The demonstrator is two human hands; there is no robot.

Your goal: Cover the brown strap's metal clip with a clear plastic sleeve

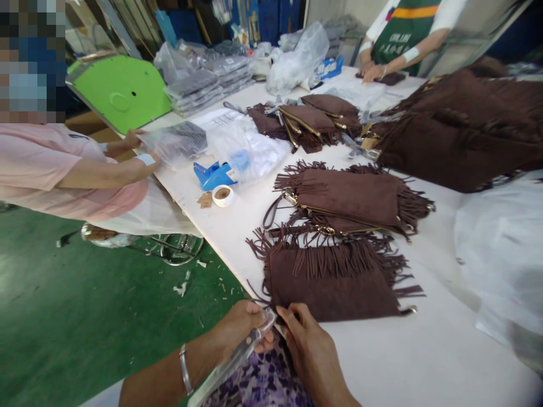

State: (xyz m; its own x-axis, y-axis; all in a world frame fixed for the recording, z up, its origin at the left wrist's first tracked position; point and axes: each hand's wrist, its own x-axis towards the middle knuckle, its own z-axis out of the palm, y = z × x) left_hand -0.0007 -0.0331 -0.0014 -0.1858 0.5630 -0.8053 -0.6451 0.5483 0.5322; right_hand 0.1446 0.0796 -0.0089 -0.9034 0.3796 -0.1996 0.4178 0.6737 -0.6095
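A dark brown fringed clutch bag (335, 282) lies flat at the table's near edge, a small metal clasp at its right corner. My left hand (246, 330) is closed around a dark strap in a clear plastic sleeve (244, 347), just off the bag's lower left corner. The sleeve trails down over my forearm. My right hand (311, 350) is closed, thumb and forefinger pinching at that same corner; the exact part between the fingertips is hidden. Behind lie stacked fringed bags (352, 195) with gold zips and a wrist loop.
A large heap of brown bags (458, 135) fills the right, near white plastic (500, 249). Small pouches (311, 118), a blue tape dispenser (214, 176) and a tape roll (223, 195) sit farther back. Co-workers handle a plastic-bagged item (182, 141) at left and something brown behind.
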